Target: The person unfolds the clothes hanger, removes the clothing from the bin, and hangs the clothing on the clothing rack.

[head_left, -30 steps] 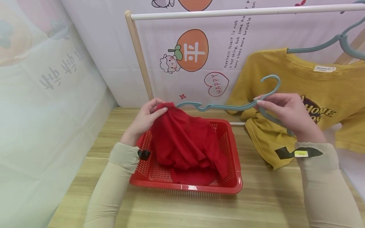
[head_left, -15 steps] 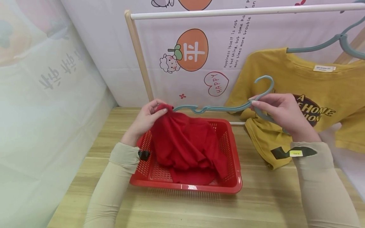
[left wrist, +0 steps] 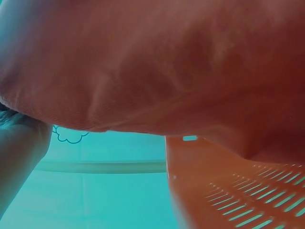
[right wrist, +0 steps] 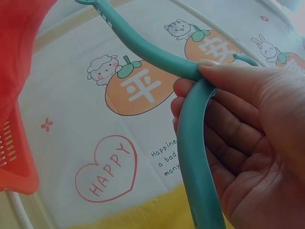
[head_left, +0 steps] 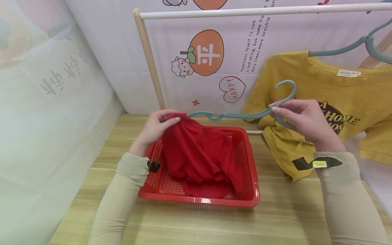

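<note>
A red garment lies bunched in a red plastic basket, its upper left corner lifted. My left hand pinches that corner between thumb and fingers. In the left wrist view the garment's cloth covers most of the hand. My right hand grips a blue-green hanger just below its hook. The hanger's left tip meets the garment beside my left thumb; the cloth hides its end. In the right wrist view my right hand has thumb and fingers around the hanger's neck.
A white rail on a wooden post runs across the back. On the right, a yellow T-shirt hangs on another hanger, its lower part reaching the wooden table. A printed sheet stands behind.
My right hand has shifted slightly left with the hanger, then a touch back right. The left hand keeps its pinch on the red garment, nearly still.
</note>
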Action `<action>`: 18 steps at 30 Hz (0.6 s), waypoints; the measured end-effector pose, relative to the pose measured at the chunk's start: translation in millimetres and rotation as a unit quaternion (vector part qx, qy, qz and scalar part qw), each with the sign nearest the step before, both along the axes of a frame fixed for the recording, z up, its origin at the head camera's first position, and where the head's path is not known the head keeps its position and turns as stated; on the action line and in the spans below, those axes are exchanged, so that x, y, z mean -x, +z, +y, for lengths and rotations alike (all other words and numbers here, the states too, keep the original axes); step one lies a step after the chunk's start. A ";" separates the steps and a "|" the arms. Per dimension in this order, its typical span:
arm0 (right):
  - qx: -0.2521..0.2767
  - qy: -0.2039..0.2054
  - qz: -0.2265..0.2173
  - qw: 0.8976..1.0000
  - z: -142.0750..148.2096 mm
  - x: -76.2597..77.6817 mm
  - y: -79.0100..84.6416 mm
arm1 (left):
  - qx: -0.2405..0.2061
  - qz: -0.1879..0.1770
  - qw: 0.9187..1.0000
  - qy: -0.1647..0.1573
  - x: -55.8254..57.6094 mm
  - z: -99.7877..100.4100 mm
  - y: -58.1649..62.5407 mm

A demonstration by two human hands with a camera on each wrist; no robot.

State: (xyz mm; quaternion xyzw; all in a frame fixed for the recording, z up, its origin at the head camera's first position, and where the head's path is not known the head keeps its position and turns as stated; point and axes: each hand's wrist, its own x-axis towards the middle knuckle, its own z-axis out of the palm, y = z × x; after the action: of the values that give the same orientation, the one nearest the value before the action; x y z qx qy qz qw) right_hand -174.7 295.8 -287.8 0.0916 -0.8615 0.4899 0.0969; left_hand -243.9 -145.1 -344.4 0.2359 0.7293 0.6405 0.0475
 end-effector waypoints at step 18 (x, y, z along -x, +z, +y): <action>-0.012 0.015 -0.014 1.000 -10.2 3.1 -3.4 | 0.014 0.004 1.000 0.017 -3.0 8.3 1.6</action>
State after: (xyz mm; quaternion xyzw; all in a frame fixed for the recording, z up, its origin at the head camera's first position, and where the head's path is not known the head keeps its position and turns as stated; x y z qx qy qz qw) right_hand -177.8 285.6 -291.2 0.0990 -0.8669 0.4826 0.0759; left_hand -240.8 -136.9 -342.8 0.2254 0.7424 0.6298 0.0374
